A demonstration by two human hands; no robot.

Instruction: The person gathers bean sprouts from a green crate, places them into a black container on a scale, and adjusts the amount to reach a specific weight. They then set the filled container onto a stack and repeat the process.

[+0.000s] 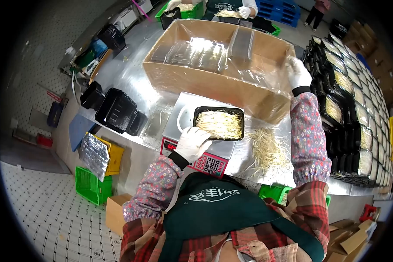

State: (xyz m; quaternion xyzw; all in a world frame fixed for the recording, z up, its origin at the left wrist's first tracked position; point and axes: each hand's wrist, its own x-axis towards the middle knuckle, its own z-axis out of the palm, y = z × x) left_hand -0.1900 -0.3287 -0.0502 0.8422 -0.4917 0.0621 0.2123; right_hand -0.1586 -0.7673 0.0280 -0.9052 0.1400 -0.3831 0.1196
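A black plastic tray (241, 136) filled with pale bean sprouts (217, 123) sits on the plate of a red digital scale (214, 163). My left hand (192, 143), in a white glove, grips the tray's near left corner, thumb and fingers at the rim. My right hand (298, 73), also gloved, is at the right rim of a big cardboard box (205, 81), fingers bent over the edge where a clear plastic liner hangs. Its fingertips are partly hidden. Inside the box lie stacks of clear plastic lids (201, 56). A loose heap of bean sprouts (268, 153) rests right of the scale.
Nested black trays (118, 111) stand on the left side of the metal table (135, 65). High stacks of filled trays (358, 100) rise at the right. Across the table a co-worker's gloved hand (244, 12) is beside another tray. Green crates (94, 185) are on the floor.
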